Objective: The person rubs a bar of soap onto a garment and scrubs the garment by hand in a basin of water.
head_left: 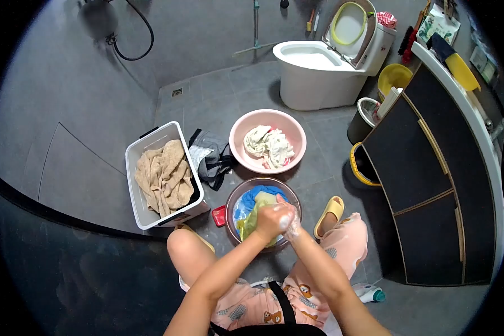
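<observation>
No legible wording anywhere around the toilet (pixel 325 84)

No text, brand, number or sign can be read. Right of the toilet, a hanging white packet (pixel 438 27) carries green printed marks, too small to make out as words. Farther right of the toilet, a pale packet (pixel 483 60) may bear a label, but it is too blurred to read. On top of the toilet's tank, a red-and-white bundle (pixel 386 20) shows a pattern, with any wording too small to tell. Well below the toilet in the view, a teal-capped bottle (pixel 369 293) shows no readable label.
</observation>
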The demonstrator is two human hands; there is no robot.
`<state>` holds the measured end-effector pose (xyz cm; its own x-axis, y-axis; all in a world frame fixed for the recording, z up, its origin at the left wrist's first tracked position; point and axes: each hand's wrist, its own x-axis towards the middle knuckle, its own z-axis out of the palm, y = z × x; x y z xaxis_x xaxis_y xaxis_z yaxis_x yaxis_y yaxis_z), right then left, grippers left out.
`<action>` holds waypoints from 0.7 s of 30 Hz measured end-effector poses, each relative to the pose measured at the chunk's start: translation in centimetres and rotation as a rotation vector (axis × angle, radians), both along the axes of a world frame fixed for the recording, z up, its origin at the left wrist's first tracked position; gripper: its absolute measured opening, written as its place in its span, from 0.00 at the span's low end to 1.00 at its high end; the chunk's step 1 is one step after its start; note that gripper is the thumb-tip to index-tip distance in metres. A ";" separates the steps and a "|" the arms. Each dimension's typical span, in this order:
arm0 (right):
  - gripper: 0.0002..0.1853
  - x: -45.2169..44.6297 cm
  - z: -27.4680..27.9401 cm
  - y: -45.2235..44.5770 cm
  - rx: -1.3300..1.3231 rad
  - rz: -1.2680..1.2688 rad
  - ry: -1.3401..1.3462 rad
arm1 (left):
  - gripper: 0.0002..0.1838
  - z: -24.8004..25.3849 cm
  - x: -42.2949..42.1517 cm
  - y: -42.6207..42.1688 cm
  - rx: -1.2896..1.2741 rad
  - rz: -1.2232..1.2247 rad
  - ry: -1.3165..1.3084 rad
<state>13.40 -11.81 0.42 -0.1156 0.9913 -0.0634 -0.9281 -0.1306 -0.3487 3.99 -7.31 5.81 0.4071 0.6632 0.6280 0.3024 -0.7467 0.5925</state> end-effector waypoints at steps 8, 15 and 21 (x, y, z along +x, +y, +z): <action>0.16 1.3 4.8 1.0 -0.436 -0.389 -0.538 | 0.22 -0.8 -2.0 2.9 -0.528 -0.275 0.295; 0.12 0.4 -1.5 0.6 -0.212 0.060 -1.282 | 0.06 1.1 -5.2 6.1 -1.317 -0.457 -0.595; 0.14 1.0 2.0 0.5 -0.212 -0.077 -0.555 | 0.11 -0.3 -6.3 7.6 -0.443 0.284 -0.389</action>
<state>14.44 -11.29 2.41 0.0629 0.9547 -0.2909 -0.6244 -0.1897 -0.7577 -2.26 0.27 5.52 -0.0245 0.9415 0.3362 0.1532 -0.3288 0.9319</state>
